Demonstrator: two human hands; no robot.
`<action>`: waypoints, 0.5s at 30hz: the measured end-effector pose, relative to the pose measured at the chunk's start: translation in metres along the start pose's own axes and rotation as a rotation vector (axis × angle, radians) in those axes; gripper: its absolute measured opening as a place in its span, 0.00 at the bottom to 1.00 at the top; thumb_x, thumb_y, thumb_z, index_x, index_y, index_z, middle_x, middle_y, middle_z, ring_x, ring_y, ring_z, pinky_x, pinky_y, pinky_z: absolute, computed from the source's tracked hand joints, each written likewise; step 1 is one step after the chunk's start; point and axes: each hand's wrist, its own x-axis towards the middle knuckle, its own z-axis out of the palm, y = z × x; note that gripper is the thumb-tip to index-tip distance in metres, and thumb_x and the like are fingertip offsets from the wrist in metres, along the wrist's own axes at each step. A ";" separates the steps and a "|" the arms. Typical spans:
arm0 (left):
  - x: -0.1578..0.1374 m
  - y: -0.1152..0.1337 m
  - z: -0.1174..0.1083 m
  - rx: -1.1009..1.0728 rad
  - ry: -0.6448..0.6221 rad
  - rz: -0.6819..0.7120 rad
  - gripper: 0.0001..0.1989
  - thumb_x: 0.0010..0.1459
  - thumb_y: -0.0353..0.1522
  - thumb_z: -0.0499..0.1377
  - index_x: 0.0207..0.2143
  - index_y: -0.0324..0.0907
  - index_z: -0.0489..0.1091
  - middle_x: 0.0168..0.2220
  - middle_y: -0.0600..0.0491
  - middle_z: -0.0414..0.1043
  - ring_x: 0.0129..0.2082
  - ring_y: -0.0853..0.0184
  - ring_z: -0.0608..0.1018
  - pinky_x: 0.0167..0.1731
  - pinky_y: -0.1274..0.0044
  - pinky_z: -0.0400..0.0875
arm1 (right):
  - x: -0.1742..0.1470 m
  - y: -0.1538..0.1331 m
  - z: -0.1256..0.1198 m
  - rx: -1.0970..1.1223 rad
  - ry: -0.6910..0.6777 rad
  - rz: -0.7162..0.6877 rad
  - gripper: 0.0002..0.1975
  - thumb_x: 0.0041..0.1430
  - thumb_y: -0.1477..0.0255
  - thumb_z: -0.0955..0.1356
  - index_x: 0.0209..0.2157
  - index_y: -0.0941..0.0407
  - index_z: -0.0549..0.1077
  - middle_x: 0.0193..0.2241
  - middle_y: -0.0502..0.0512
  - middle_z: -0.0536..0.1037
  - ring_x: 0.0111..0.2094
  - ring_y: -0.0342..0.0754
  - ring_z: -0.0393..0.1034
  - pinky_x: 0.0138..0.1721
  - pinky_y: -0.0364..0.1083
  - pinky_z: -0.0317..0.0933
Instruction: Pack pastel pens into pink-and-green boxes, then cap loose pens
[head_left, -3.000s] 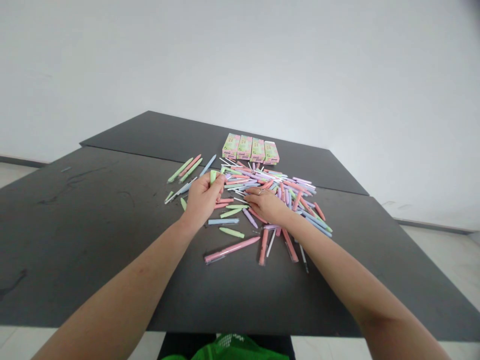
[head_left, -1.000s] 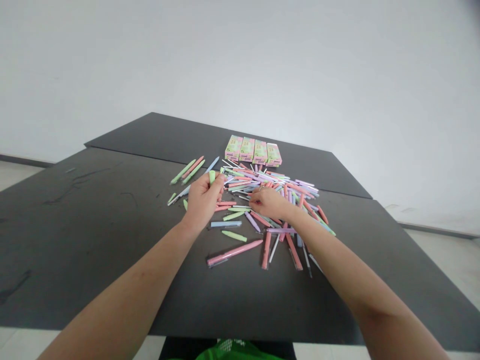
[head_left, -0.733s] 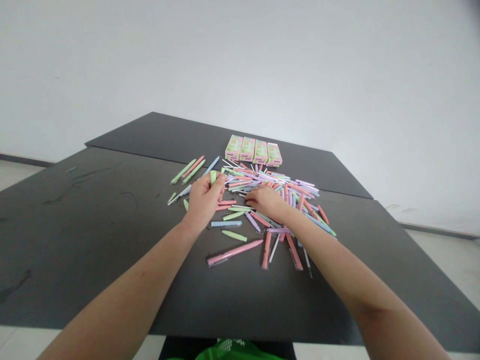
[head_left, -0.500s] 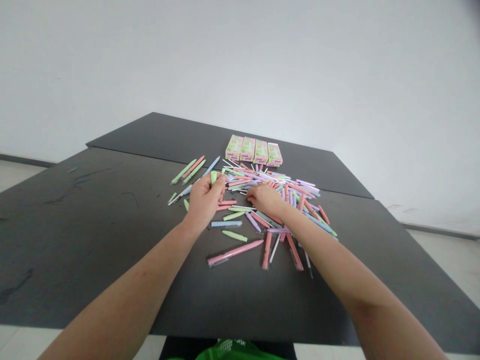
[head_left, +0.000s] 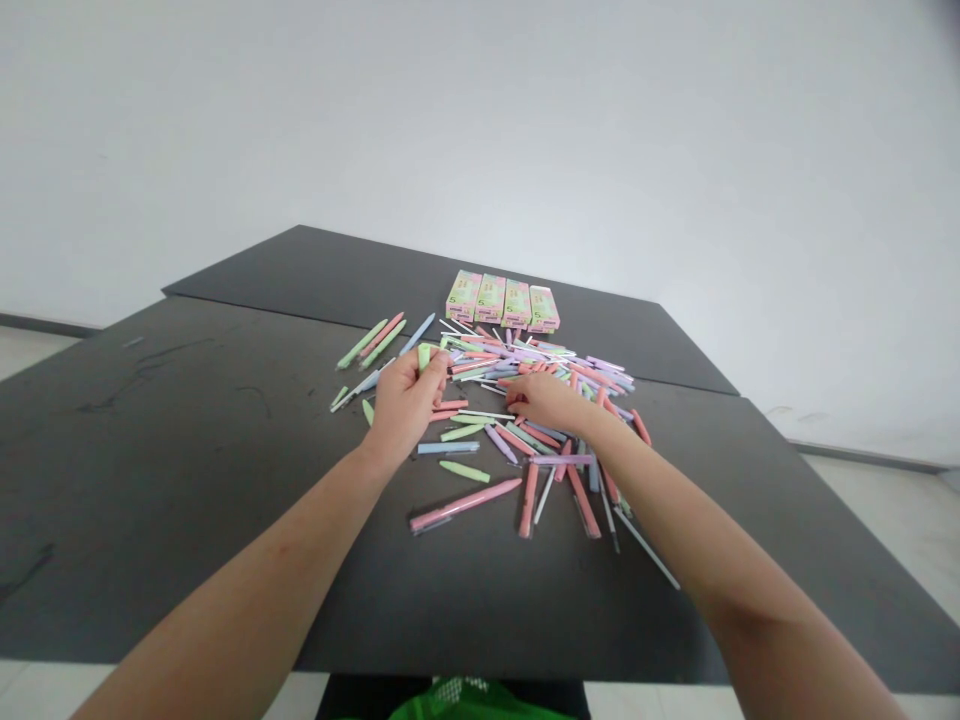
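My left hand (head_left: 405, 400) is closed around a light green pen barrel (head_left: 424, 357), whose end sticks up above the fist. At the near side of a heap of pastel pen parts (head_left: 555, 350), my right hand (head_left: 546, 400) reaches in with its fingers curled down. Whatever lies between those fingertips is hidden. Around both hands are pink, green, purple and blue barrels and thin white refills. A pink pen (head_left: 465, 505) with a clear clip lies nearest to me, with a short green barrel (head_left: 465, 470) just beyond it.
Several pink-and-green boxes (head_left: 491, 300) stand in a row behind the heap. To the left lie a few whole-looking pens (head_left: 381, 340), side by side. A white refill (head_left: 646, 548) lies by my right forearm. Dark tables (head_left: 187, 480) meet at a seam, with a wall behind.
My right hand has shifted slightly right, its fingers still curled at the heap. A white refill by my right forearm now shows. My left hand keeps its grip on the green barrel.
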 end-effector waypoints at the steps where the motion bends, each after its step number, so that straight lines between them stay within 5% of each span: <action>1: 0.000 0.000 0.000 0.006 -0.002 0.002 0.15 0.59 0.36 0.56 0.21 0.41 0.62 0.14 0.61 0.54 0.14 0.76 0.58 0.16 0.82 0.54 | 0.000 -0.003 0.000 0.000 0.002 -0.001 0.09 0.56 0.76 0.67 0.34 0.55 0.80 0.39 0.56 0.82 0.40 0.52 0.75 0.37 0.45 0.62; 15: 0.000 -0.003 -0.001 0.031 -0.022 -0.011 0.15 0.58 0.37 0.57 0.21 0.41 0.61 0.15 0.61 0.55 0.14 0.76 0.59 0.15 0.83 0.57 | 0.006 -0.016 0.003 0.060 0.080 0.057 0.08 0.46 0.77 0.68 0.30 0.58 0.77 0.30 0.58 0.81 0.33 0.52 0.74 0.31 0.44 0.60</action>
